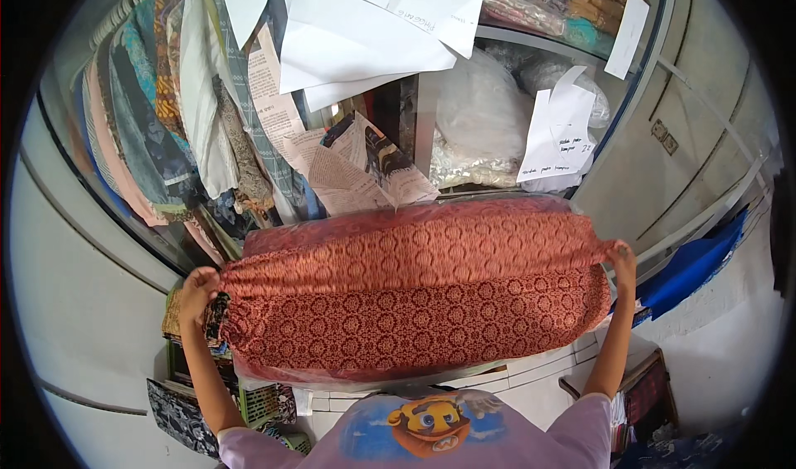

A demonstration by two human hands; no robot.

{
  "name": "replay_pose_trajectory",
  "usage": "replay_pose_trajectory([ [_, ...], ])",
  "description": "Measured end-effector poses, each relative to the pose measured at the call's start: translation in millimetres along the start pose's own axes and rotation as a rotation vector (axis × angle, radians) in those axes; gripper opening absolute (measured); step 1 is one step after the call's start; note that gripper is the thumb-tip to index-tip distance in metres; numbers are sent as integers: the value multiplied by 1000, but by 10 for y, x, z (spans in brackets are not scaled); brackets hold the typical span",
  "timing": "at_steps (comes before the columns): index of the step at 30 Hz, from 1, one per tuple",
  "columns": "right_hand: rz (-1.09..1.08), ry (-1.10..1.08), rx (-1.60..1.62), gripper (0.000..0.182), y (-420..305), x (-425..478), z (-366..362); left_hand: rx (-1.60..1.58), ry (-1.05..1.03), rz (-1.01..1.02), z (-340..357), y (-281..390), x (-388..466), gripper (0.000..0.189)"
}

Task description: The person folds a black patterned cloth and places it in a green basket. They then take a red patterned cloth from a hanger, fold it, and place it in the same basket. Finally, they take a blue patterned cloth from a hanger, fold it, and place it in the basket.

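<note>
A red batik-patterned garment (410, 320) is spread across the view before me, its upper part blurred and its left end gathered. My left hand (199, 288) pinches the gathered end on the left. On the opposite side, my right hand (620, 260) grips the upper right corner, so the cloth is stretched between both hands. Below it lies a bulky bundle of red cloth in clear plastic (404, 211), visible along the far and near edges. What supports the bundle is hidden.
Beyond stands a glass-fronted cabinet with hanging clothes (205, 102), white plastic bags (479, 127) and taped papers (379, 27). A green plastic basket (260, 403) and folded fabrics (177, 316) are at lower left. Blue cloth (693, 267) hangs at right, above a brown-edged rack (653, 388).
</note>
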State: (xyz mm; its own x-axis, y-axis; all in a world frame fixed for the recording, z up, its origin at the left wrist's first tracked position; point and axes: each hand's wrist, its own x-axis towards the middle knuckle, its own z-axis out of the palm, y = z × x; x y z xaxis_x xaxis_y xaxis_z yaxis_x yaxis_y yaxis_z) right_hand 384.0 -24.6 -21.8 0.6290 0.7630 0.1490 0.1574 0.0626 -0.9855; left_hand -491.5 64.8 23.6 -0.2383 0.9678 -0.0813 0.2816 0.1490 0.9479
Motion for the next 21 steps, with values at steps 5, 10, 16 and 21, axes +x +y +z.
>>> replay_pose_trajectory([
  [5, 19, -95, -212, 25, -24, -6, 159, 147, -156, -85, -61, -141, 111, 20],
  [10, -282, -143, 147, 23, -497, 338, 534, -227, -39, 90, 2, 295, 511, 19],
  [16, -256, 66, 164, 27, -336, 229, 227, -184, 55, 16, 26, 299, 342, 18],
  [21, 4, -48, -158, 33, 31, -244, 97, -152, -84, -60, -58, -256, 173, 18],
])
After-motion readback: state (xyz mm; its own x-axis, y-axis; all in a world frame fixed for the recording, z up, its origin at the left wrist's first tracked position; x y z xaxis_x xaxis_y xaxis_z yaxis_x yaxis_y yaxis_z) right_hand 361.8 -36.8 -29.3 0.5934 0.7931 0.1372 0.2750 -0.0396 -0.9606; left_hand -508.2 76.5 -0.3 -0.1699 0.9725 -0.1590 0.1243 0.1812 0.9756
